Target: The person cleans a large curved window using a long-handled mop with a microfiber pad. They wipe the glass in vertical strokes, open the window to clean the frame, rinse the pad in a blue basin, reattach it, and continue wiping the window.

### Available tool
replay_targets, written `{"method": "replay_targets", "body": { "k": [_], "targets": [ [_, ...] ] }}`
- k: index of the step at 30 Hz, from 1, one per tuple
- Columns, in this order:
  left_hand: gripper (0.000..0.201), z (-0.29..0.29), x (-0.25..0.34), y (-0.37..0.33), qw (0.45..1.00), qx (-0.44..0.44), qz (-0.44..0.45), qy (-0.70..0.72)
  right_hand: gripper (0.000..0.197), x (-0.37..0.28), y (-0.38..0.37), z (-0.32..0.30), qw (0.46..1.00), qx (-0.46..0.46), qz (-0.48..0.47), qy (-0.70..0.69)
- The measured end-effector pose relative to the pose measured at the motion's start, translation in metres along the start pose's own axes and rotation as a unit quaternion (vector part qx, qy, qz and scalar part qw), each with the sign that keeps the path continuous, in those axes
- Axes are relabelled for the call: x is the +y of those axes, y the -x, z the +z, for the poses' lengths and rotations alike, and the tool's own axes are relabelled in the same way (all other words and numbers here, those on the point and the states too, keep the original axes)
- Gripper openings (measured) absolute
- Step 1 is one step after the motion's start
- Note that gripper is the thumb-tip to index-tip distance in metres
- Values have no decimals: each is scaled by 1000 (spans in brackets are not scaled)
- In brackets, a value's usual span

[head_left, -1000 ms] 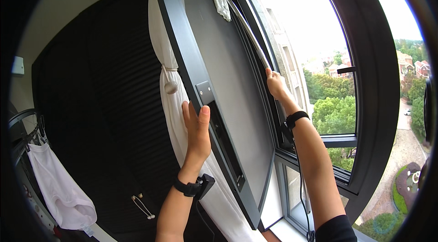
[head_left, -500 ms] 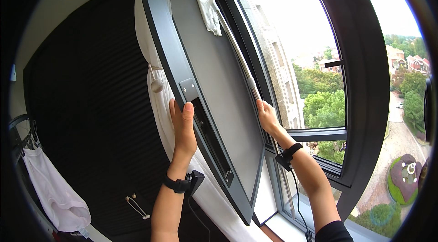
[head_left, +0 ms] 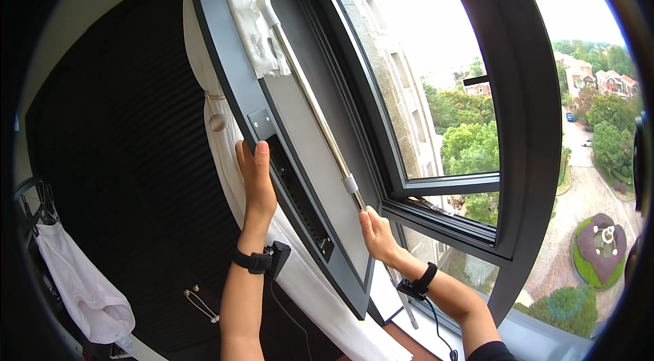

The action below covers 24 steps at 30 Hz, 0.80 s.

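Observation:
A dark grey window sash [head_left: 252, 99] with a grey inner panel stands swung inward, tilted in my view. My left hand [head_left: 257, 180] grips its left edge, thumb in front and fingers hidden behind, just below a small screwed plate. My right hand [head_left: 378, 235] is closed round the silver pole of a flat mop [head_left: 317, 112], whose lower end runs down past my wrist. At the pole's top, a crumpled white cloth [head_left: 248, 24] covers the mop head, which lies against the upper part of the sash, overlapping its left frame.
White curtain [head_left: 293, 245] hangs behind the sash, with a round tieback ball [head_left: 217, 122]. A fixed window frame [head_left: 524, 122] stands right, trees and houses outside. White clothing [head_left: 85, 286] hangs at lower left. Cables trail from both wrist straps.
My right hand has drawn the pole down and left. The cloth-covered head has shifted left from the inner panel onto the sash frame. My left hand keeps its hold.

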<state>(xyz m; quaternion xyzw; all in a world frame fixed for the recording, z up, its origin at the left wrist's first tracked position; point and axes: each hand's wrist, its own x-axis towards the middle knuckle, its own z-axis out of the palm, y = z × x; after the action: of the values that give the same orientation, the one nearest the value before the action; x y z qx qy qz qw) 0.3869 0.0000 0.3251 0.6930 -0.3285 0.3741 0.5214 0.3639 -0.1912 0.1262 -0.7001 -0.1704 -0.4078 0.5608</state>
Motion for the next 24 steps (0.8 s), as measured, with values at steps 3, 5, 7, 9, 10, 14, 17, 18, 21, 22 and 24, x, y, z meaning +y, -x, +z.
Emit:
{"method": "replay_targets", "body": {
  "k": [3,5,7,9,10,14,17,18,21,22,24],
  "targets": [
    [110,0,3,2,1000,-1,-11,6,44,0,27,2,1000,-12,7,-9],
    [111,0,4,2,1000,-3,-12,4,44,2,40,3,1000,-11,10,-12],
    [110,-1,5,1,1000,-6,-8,-1,45,7,43,1,1000,-9,15,-5],
    [109,-2,5,-2,999,-31,13,17,46,14,40,-3,999,-12,32,11],
    [109,-3,5,-3,999,-33,16,16,47,18,35,-6,999,-6,37,16],
    [106,-4,4,-4,999,-37,30,10,56,33,18,-20,999,30,6,38],
    [104,-6,5,-5,997,-74,24,13,58,45,3,-27,998,46,2,43],
    [104,-8,6,-6,996,-75,34,17,58,50,-2,-29,998,50,11,48],
    [105,-4,6,-3,999,-37,13,7,58,66,-20,-36,993,73,31,83],
    [105,-4,6,-2,999,-36,10,6,54,72,-26,-41,992,70,39,102],
    [104,-2,6,-2,999,-34,13,11,55,83,-38,-48,988,74,67,115]
  ]
}}
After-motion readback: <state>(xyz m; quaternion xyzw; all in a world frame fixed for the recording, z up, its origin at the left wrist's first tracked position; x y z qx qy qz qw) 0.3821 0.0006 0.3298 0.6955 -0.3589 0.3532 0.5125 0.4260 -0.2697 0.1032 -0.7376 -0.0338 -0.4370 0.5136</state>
